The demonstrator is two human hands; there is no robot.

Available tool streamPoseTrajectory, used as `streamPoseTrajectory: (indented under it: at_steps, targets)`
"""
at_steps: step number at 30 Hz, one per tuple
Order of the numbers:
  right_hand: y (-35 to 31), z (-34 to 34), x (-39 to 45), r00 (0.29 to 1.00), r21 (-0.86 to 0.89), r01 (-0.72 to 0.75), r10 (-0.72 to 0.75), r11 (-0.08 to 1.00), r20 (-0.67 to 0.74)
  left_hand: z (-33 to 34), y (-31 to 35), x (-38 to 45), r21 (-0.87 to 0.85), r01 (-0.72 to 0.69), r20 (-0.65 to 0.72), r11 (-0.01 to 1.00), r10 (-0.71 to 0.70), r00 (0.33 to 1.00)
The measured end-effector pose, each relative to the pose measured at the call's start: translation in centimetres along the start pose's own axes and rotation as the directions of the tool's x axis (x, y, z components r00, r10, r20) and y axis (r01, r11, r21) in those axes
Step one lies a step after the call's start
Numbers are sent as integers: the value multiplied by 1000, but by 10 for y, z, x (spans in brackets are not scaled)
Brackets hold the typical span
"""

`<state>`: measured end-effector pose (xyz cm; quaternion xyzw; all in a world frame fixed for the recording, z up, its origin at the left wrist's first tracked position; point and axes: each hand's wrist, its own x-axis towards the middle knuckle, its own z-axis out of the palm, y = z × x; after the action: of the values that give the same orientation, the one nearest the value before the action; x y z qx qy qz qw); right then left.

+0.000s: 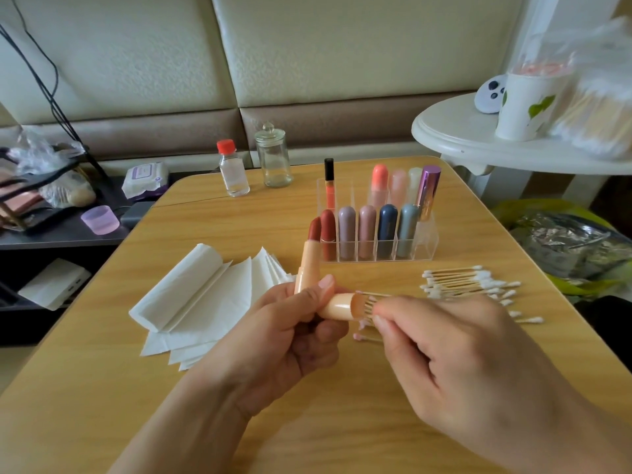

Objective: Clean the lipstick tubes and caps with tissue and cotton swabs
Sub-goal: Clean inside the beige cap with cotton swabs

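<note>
My left hand (290,333) grips two things at once: a peach lipstick tube (309,265) standing upright with its dark red bullet exposed, and its peach cap (340,306) lying sideways with the opening toward the right. My right hand (455,357) pinches a cotton swab (367,304) whose tip is inside the cap's mouth; motion blur shows the stick several times over. A used swab with a pink tip (367,336) lies on the table below the cap. A stack of white tissues (205,302) lies to the left.
A clear acrylic organiser (427,248) holds several lipsticks behind my hands. Loose cotton swabs (472,282) lie to the right on the wooden table (342,422). A red-capped bottle (233,172) and a glass jar (273,159) stand at the back.
</note>
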<state>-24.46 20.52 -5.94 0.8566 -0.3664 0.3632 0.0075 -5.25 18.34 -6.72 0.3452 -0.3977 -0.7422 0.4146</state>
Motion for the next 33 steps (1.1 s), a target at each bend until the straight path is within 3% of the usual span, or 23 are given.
streamPoseTrajectory:
  at_steps: [4,7,13,16,20,24,29,33]
  targets:
    - [1,-3,6,999,108,-35,36,994,-8,1,0,0,18,-6,3,1000,6,1000]
    - [1,-3,8,995,52,-65,68,997,-66,0,1,0,50,-1,8,999,0,1000]
    - [2,-2,1,998,60,-10,7,998,63,-2,0,-1,82,-25,18,996,24,1000]
    - [3,-1,3,998,130,-57,52,990,43,-1,-2,-1,148,-49,39,988,43,998]
    - [4,1,6,991,81,-122,127,989,-49,-3,-1,0,187,-108,22,976,106,994]
    - [3,8,2,991,42,-131,130,990,37,-6,-2,-1,290,-191,23,938,193,981]
    - [3,3,9,987,59,-151,153,987,-44,-4,-1,-1,336,-250,84,908,235,968]
    - [4,5,4,989,39,-147,145,988,35,-3,-3,0,321,-245,28,915,249,968]
